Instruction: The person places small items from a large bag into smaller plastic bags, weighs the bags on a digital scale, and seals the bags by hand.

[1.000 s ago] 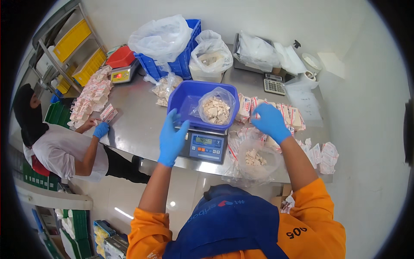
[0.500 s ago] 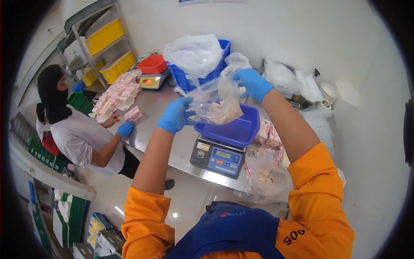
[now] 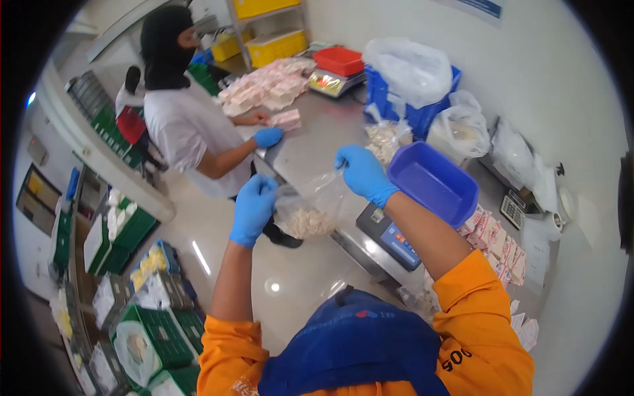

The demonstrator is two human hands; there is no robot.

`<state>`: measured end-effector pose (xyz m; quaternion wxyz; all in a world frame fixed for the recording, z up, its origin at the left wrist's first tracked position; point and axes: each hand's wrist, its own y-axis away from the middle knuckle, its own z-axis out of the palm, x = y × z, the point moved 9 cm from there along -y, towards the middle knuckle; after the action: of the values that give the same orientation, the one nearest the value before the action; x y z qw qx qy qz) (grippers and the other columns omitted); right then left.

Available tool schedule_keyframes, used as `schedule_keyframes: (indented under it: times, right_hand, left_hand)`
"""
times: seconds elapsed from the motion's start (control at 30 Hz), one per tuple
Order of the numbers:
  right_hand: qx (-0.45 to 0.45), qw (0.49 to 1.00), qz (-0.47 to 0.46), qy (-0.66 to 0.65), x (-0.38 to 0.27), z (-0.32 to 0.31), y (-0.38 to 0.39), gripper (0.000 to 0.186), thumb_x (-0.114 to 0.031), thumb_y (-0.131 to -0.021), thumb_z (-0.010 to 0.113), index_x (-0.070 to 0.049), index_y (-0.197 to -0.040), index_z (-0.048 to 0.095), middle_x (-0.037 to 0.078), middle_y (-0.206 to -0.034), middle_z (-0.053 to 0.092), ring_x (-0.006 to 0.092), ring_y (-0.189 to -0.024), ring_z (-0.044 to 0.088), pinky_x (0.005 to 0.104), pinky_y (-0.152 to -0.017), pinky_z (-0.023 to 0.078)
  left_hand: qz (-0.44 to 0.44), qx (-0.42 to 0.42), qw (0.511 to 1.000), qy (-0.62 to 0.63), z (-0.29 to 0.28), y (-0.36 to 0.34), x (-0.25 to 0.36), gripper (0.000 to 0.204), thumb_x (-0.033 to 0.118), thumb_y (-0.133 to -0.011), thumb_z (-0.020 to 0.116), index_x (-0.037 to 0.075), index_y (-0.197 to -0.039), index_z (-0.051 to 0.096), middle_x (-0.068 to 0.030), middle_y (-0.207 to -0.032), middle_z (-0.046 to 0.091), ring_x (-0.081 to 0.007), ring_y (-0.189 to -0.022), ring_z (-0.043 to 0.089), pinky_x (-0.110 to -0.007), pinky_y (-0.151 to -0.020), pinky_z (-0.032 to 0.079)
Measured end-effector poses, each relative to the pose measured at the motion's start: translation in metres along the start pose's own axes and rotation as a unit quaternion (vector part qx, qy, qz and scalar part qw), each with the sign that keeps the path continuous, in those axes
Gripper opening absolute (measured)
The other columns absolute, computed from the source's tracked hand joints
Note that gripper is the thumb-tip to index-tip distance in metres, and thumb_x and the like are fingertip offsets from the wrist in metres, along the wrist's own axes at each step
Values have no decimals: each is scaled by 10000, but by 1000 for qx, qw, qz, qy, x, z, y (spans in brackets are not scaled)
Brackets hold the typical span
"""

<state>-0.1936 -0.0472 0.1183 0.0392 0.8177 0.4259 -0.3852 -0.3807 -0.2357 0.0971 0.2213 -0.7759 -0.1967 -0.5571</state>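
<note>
A clear plastic bag [image 3: 310,214] with pale, crumbly pieces in its bottom hangs between my blue-gloved hands. My left hand [image 3: 254,201] pinches the bag's left upper corner. The other upper corner is gripped by my right hand [image 3: 364,173], so the bag's mouth is stretched between them. It hangs off the table's front edge, above the floor. Right of the bag, a blue plastic tub [image 3: 434,185] rests on a digital scale [image 3: 389,236], partly hidden by my right forearm. Behind my right hand stands another clear bag [image 3: 388,140] of pale pieces.
A co-worker [image 3: 191,132] stands at the left, a gloved hand beside a printed packet [image 3: 285,120]. Packets [image 3: 271,82] are heaped at the back near a red tray [image 3: 339,61] on another scale. A blue crate [image 3: 422,115] holds white plastic. More packets [image 3: 495,247] lie right.
Both hands have carried the bag from above the blue tub to the left, past the table edge. My view has turned left. The bag now hangs lower with its contents settled.
</note>
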Motion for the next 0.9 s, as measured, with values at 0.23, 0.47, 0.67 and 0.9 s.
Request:
schedule_keyframes:
  times: [0.23, 0.47, 0.67, 0.9]
  right_hand:
    - [133, 881, -440, 109, -193, 6, 76, 133, -222, -836, 671, -92, -865, 678, 153, -833, 654, 344, -845, 644, 436, -759, 507]
    - [26, 939, -340, -42, -237, -13, 42, 335, -405, -807, 755, -77, -838, 692, 136, -802, 658, 327, -741, 646, 434, -677, 507]
    - [29, 941, -275, 193, -187, -35, -4, 433, -493, -843, 696, -77, -727, 672, 128, -706, 634, 334, -648, 618, 417, -609, 486]
    - [131, 964, -134, 189, -128, -91, 29, 293, -419, -847, 700, -145, -939, 747, 102, -814, 695, 301, -795, 689, 437, -705, 521]
  left_hand:
    - [2, -76, 978, 197, -6, 57, 99, 148, 46, -858, 651, 72, -998, 610, 61, -790, 511, -21, -613, 458, -188, -493, 375]
    - [207, -15, 940, 271, -14, 30, 85, 569, 311, -928, 655, 26, -1383, 466, -81, -1060, 637, -212, -855, 641, -350, -845, 513]
    - [-69, -466, 753, 460, 123, 115, 56, 417, 310, -959, 614, 22, -1258, 577, -46, -958, 661, -178, -843, 640, -352, -822, 508]
    - [23, -194, 981, 4, 107, 52, 18, 266, 232, -963, 615, -14, -917, 705, -38, -876, 674, -132, -822, 614, -289, -792, 497]
